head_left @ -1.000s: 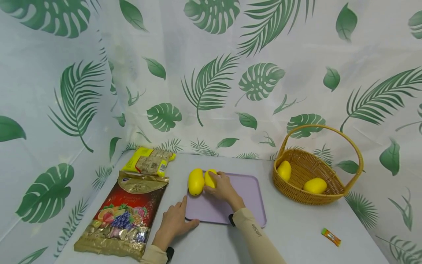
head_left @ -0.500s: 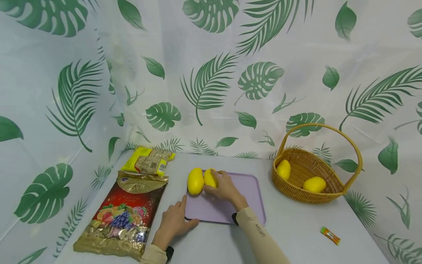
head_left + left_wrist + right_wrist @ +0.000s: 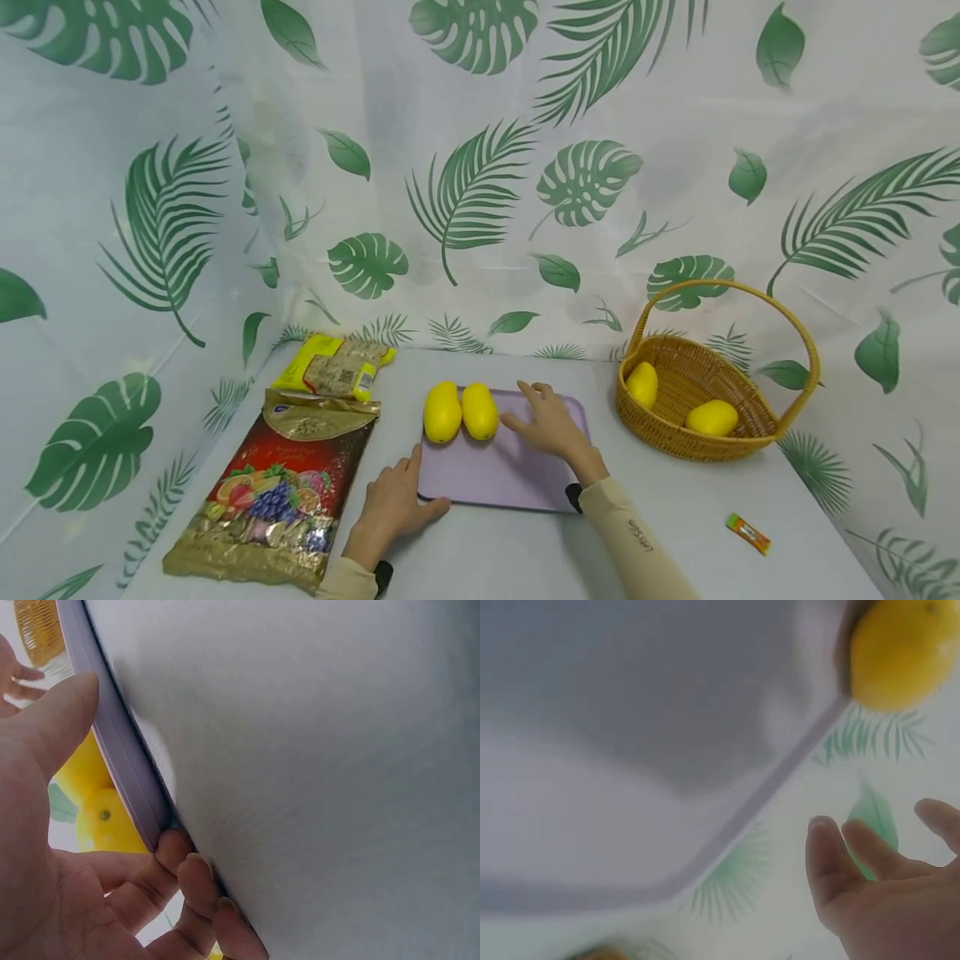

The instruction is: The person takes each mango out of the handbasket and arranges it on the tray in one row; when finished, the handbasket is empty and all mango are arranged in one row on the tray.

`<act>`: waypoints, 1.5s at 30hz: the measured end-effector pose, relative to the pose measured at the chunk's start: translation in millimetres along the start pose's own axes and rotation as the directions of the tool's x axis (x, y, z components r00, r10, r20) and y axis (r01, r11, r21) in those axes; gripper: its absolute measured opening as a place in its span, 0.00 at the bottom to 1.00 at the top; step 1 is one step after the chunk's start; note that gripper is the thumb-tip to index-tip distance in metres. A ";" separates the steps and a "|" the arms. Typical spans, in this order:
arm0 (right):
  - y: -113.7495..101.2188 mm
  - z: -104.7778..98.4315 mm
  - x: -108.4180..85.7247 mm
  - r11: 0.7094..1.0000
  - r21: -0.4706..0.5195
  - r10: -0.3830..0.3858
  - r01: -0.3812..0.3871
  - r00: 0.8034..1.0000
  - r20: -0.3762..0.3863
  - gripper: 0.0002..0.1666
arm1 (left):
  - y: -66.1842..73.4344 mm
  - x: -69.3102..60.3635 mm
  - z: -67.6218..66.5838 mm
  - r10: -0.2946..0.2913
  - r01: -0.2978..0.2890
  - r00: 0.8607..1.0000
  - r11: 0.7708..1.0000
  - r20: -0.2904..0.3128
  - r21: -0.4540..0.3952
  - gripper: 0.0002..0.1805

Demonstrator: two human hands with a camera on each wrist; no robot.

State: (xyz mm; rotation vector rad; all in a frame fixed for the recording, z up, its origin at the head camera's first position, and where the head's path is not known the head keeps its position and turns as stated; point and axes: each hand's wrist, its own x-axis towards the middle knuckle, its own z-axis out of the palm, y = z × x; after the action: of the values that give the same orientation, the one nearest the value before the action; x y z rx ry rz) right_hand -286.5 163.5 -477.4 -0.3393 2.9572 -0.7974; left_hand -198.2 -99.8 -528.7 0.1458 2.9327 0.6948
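Two yellow mangoes, a left one [image 3: 442, 412] and a right one [image 3: 480, 412], lie side by side at the left end of the purple tray [image 3: 495, 479]. The left hand [image 3: 393, 502] touches the tray's near left corner, thumb at the front edge and fingers along the left side; the left wrist view shows this hand [image 3: 45, 795] against the tray rim [image 3: 124, 750]. Above the tray, just right of the mangoes, the right hand [image 3: 551, 425] holds nothing, its fingers spread. In the right wrist view that hand [image 3: 900, 900] appears apart from a mango [image 3: 904, 652].
A wicker basket [image 3: 697, 450] with two mangoes inside stands at the right. Left of the tray lie a red and gold candy bag [image 3: 277, 492] and, behind it, a yellow bag [image 3: 330, 367]. A small orange and green packet [image 3: 747, 534] lies at the front right.
The right hand has let go of the right mango and moved to the right, its fingers opening. That mango stays on the tray. The left hand keeps its place at the corner.
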 end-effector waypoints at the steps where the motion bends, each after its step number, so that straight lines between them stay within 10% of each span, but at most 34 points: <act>1: 3.2 -3.3 -2.1 1.000 0.001 0.005 -0.005 1.000 -0.007 0.45 | -0.4 -0.2 0.4 0.000 0.000 1.000 1.000 -0.001 0.000 0.58; 18: 73.0 -71.9 -37.3 0.990 -0.134 0.014 -0.036 0.987 -0.162 0.45 | -0.3 0.2 -0.9 -0.001 0.001 1.000 1.000 0.005 -0.007 0.57; 31: 150.1 -131.7 -71.5 0.956 -0.194 0.184 -0.221 0.964 -0.193 0.50 | 0.4 -1.9 -2.1 0.005 -0.004 1.000 1.000 0.003 -0.024 0.57; 45: 193.1 -151.0 -81.9 0.924 -0.232 0.262 -0.305 0.945 -0.197 0.51 | -0.1 -1.2 -0.7 0.006 -0.006 1.000 1.000 -0.003 -0.030 0.57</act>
State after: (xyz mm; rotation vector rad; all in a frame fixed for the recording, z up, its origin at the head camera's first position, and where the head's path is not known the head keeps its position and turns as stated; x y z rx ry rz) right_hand -261.8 418.5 -443.9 0.1556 3.1610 -0.4218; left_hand -197.1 -100.4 -528.0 0.1507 2.9244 0.7397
